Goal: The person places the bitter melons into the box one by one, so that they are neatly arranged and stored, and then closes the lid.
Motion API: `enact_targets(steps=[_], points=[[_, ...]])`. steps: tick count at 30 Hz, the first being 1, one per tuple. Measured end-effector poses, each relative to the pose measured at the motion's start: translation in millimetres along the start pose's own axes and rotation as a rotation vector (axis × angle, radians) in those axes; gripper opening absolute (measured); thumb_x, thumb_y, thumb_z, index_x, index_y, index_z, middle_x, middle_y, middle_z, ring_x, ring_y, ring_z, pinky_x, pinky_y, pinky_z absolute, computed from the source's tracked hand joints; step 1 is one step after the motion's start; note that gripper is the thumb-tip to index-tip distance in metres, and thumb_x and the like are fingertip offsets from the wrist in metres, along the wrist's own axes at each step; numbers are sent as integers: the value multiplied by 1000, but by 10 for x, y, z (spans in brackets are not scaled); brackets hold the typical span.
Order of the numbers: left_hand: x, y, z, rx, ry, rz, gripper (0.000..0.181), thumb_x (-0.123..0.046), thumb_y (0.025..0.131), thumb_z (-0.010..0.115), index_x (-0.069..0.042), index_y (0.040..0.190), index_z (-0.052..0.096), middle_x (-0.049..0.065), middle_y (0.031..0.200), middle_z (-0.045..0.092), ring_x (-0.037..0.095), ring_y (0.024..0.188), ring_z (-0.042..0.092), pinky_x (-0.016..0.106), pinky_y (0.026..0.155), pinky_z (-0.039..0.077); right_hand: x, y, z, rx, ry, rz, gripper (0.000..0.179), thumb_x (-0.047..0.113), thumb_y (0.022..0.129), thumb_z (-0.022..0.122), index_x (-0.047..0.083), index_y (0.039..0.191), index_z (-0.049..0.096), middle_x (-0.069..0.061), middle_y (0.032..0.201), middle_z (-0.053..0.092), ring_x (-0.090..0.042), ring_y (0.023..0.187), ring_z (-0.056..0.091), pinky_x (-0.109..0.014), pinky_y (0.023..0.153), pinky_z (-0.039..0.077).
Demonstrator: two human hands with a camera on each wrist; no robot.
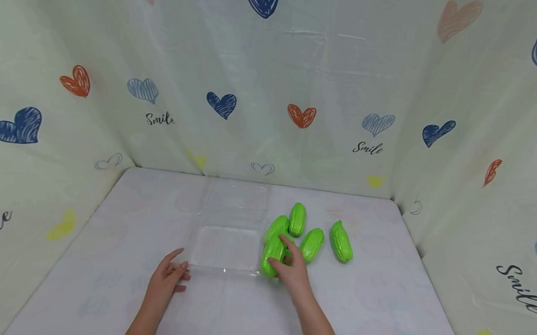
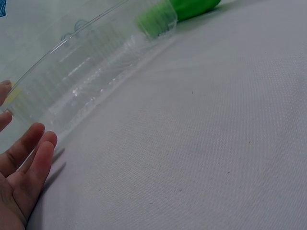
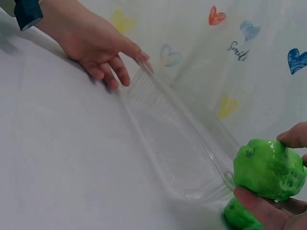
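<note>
A clear plastic clamshell box [image 1: 226,248] lies unfolded on the table, its lid [image 1: 237,195] laid back behind the base. My right hand [image 1: 295,275] grips a bright green ridged toy cucumber [image 1: 272,257] between thumb and fingers, by the base's right wall. In the right wrist view the blunt end of that held cucumber [image 3: 266,167] faces the camera, with another cucumber [image 3: 238,214] below it. At the front left corner of the box is my left hand [image 1: 165,275], fingers loose and fingertips at the rim. The left wrist view shows its fingers [image 2: 42,155] beside the wall.
More green cucumbers lie right of the box: one at the back [image 1: 297,220], one beside my right hand [image 1: 312,245] and one farther right [image 1: 341,241]. Another cucumber [image 1: 278,226] lies just behind the held one. A heart-patterned curtain [image 1: 267,67] surrounds the white table [image 1: 381,302].
</note>
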State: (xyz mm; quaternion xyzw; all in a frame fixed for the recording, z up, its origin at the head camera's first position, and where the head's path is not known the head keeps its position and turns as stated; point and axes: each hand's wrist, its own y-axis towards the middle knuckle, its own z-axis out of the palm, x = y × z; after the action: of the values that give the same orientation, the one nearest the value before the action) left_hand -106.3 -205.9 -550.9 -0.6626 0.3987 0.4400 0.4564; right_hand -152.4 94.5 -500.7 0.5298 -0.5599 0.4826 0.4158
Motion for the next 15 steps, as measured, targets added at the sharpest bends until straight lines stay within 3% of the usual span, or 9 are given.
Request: enact_targets(steps=[9, 15], points=[[-1, -7, -22, -1, 10, 6, 51, -24, 100, 57, -16, 147, 39, 9, 98, 65, 12, 83, 64, 28, 66, 56, 117, 26, 176, 55, 30, 14, 67, 8, 83, 74, 18, 144, 48, -17, 141, 38, -31, 104, 49, -34, 66, 56], [14, -4, -6, -2, 6, 7, 51, -26, 100, 58, -17, 146, 39, 9, 97, 64, 13, 83, 64, 28, 66, 56, 144, 64, 304, 99, 41, 1, 69, 4, 81, 74, 16, 143, 49, -20, 133, 41, -27, 97, 53, -34, 63, 58]])
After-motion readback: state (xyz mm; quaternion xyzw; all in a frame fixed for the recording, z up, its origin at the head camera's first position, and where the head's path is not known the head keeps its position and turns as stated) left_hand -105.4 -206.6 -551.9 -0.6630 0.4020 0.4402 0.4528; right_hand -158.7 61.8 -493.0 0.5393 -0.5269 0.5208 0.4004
